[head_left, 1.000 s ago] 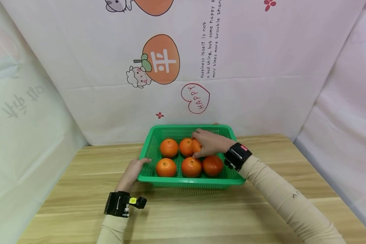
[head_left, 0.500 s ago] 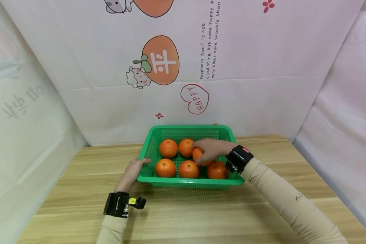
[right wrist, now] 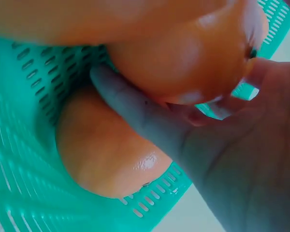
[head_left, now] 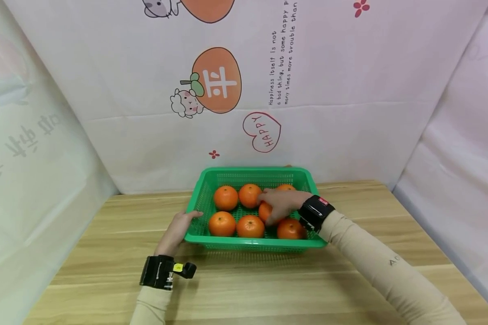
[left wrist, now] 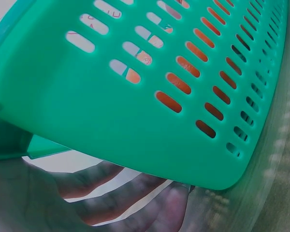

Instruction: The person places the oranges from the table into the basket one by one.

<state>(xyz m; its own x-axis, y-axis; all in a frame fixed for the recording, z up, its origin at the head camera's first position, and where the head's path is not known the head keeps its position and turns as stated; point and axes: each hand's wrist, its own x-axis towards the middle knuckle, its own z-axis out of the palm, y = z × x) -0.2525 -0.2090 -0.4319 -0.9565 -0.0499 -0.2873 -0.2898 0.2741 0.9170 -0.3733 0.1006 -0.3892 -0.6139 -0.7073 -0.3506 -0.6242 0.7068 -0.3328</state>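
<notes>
A green plastic basket (head_left: pixel 252 243) with slotted walls holds several oranges. My left hand (head_left: pixel 177 229) grips its left rim, thumb over the edge; in the left wrist view the fingers (left wrist: pixel 111 198) lie under the rim, against the outside wall. Inside the basket, my right hand (head_left: pixel 282 203) holds an orange (head_left: pixel 265 211) near the middle, partly covered by the hand. The right wrist view shows the thumb (right wrist: pixel 135 106) wedged between this held orange (right wrist: pixel 183 63) and another orange (right wrist: pixel 106 150). Behind the hand, one orange (head_left: pixel 286 186) peeks out at the back right.
Two oranges stand at the back, the left one (head_left: pixel 225 197) and the middle one (head_left: pixel 250 195). Along the front are a left orange (head_left: pixel 222 224), a middle orange (head_left: pixel 250 226) and a right orange (head_left: pixel 292 229). The wooden table (head_left: pixel 244 289) meets a printed white cloth (head_left: pixel 329 135).
My right hand has come forward from the basket's back with the orange, uncovering one behind it. The front right orange has shifted right and the front middle one slightly left. My left hand stays put.
</notes>
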